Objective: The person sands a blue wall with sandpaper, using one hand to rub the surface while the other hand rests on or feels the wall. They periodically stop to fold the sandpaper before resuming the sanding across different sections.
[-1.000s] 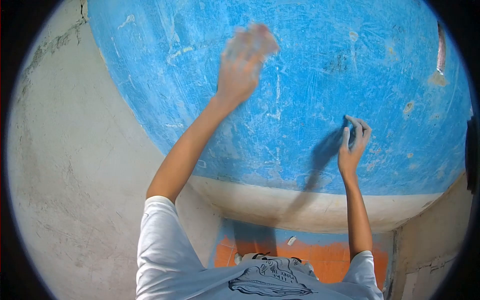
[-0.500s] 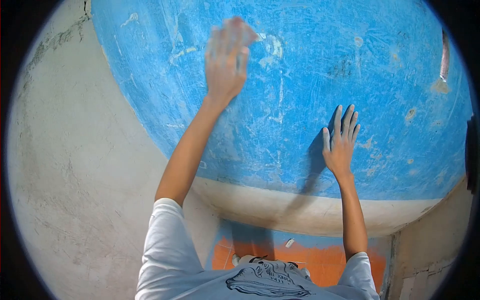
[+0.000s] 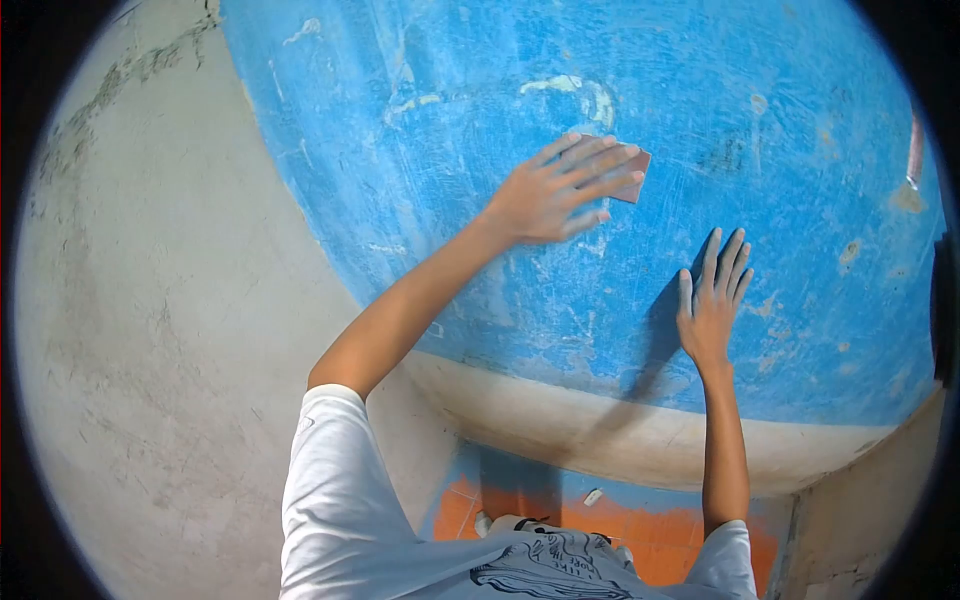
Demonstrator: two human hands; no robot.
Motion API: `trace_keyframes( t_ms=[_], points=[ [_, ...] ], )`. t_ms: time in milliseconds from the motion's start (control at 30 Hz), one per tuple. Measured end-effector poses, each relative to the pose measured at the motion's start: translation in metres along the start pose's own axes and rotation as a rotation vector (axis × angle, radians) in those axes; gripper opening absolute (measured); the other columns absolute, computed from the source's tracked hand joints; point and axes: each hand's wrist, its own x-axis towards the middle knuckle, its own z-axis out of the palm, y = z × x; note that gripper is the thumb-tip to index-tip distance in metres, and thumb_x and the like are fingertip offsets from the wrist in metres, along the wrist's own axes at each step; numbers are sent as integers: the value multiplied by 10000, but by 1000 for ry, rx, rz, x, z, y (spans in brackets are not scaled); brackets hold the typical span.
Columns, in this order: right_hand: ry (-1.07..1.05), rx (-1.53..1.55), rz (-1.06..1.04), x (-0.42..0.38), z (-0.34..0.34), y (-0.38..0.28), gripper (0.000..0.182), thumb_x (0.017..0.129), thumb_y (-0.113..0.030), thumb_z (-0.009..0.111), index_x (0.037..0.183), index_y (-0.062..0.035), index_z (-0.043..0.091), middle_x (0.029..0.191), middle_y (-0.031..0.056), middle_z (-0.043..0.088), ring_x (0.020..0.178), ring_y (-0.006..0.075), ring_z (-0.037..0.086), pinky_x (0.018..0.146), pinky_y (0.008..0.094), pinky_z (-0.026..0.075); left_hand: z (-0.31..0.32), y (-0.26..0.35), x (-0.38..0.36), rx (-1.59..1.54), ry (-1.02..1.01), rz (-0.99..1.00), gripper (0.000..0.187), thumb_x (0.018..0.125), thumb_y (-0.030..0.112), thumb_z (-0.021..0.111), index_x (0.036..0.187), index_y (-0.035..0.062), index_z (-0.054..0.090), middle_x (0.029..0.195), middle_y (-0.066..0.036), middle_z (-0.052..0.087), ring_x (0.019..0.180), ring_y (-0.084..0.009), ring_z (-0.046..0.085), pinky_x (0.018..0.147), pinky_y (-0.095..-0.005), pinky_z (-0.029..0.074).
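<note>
A small reddish-brown sheet of sandpaper [image 3: 630, 177] lies against the blue painted wall [image 3: 480, 150], partly hidden under my left fingers. My left hand [image 3: 560, 192] presses it flat to the surface, fingers pointing to the right, slightly blurred. Just above that hand, a pale patch [image 3: 560, 85] shows through the scuffed paint. To the right and lower, my right hand [image 3: 712, 305] rests with its palm towards the wall, fingers stretched upward and thumb apart. Nothing is held in it, and its fingers look dusty.
Bare grey plaster [image 3: 170, 300] forms the side wall on the left. A whitish band [image 3: 530, 400] runs beneath the blue paint. Below are an orange tiled floor [image 3: 650, 530] with dust and a small white object [image 3: 593, 496]. A narrow slot [image 3: 914, 150] marks the wall's right side.
My left hand has swept down and to the right with the sandpaper, its fingers turning from upward to rightward. The view has shifted slightly; my right hand keeps its pose on the wall.
</note>
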Motion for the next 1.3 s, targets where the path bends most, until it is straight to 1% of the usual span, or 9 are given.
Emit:
trace_keyframes(
  t_ms=[133, 333, 433, 633, 833, 933, 1033, 1133, 1300],
  points=[
    [-24, -22, -5, 0, -4, 8, 631, 1103, -343, 381, 1661, -119, 186, 1723, 199, 78, 1579, 440, 60, 1241, 638, 78, -1, -32, 3, 188, 525, -393, 462, 1042, 400, 481, 1467, 231, 549, 1639, -102, 390, 1530, -325, 317, 1252, -551, 182],
    [11, -29, -26, 0, 0, 5, 618, 1108, -345, 363, 1658, -118, 197, 1723, 189, 89, 1580, 432, 74, 1248, 624, 91, 11, 14, 5, -3, 133, -146, 493, 1083, 438, 406, 1495, 194, 523, 1649, -147, 358, 1536, -366, 289, 1234, -547, 167],
    [-42, -38, -33, -1, -4, 13, 621, 1108, -353, 358, 1658, -114, 195, 1720, 202, 90, 1578, 437, 76, 1247, 621, 93, 4, -35, 4, 174, 619, -497, 473, 1079, 439, 430, 1479, 210, 535, 1645, -123, 372, 1534, -351, 296, 1240, -555, 161],
    [-9, -63, -18, -5, 2, 8, 627, 1108, -363, 353, 1658, -110, 190, 1716, 216, 92, 1577, 441, 81, 1246, 620, 100, 14, 13, 0, 96, 60, -84, 560, 1091, 440, 391, 1603, 213, 371, 1690, -92, 287, 1556, -318, 256, 1261, -550, 152],
    [-21, -44, -4, -6, 1, 9, 629, 1107, -365, 357, 1658, -112, 190, 1717, 213, 93, 1576, 440, 89, 1247, 616, 102, 7, -17, 11, 365, 477, -427, 556, 1060, 433, 480, 1581, 255, 402, 1686, -59, 302, 1550, -283, 281, 1263, -551, 175],
    [-15, -37, -7, -6, 0, 10, 622, 1108, -366, 353, 1658, -122, 197, 1718, 204, 103, 1577, 430, 99, 1249, 611, 105, 14, 18, 0, 145, 92, -50, 566, 1040, 391, 529, 1572, 225, 428, 1682, -92, 308, 1541, -310, 292, 1238, -604, 197],
    [-26, -36, -7, -6, -1, 13, 610, 1109, -364, 348, 1657, -133, 213, 1719, 192, 120, 1578, 420, 112, 1250, 606, 111, -5, -17, 1, 229, 179, -72, 574, 1069, 401, 463, 1602, 210, 375, 1680, -168, 280, 1532, -370, 293, 1214, -636, 211],
    [-9, -29, 6, -6, -1, 11, 601, 1109, -361, 345, 1655, -139, 228, 1719, 181, 133, 1579, 409, 124, 1252, 599, 120, -3, -31, 15, 561, 373, -383, 608, 1050, 409, 500, 1605, 199, 370, 1665, -167, 314, 1518, -378, 318, 1221, -632, 212],
    [-23, -45, 14, -8, -2, 12, 604, 1107, -361, 352, 1656, -142, 229, 1721, 172, 134, 1581, 396, 132, 1253, 593, 126, 2, -6, 6, 206, 157, -121, 597, 1048, 385, 505, 1596, 178, 388, 1656, -165, 335, 1510, -380, 334, 1223, -618, 213]
  ],
)
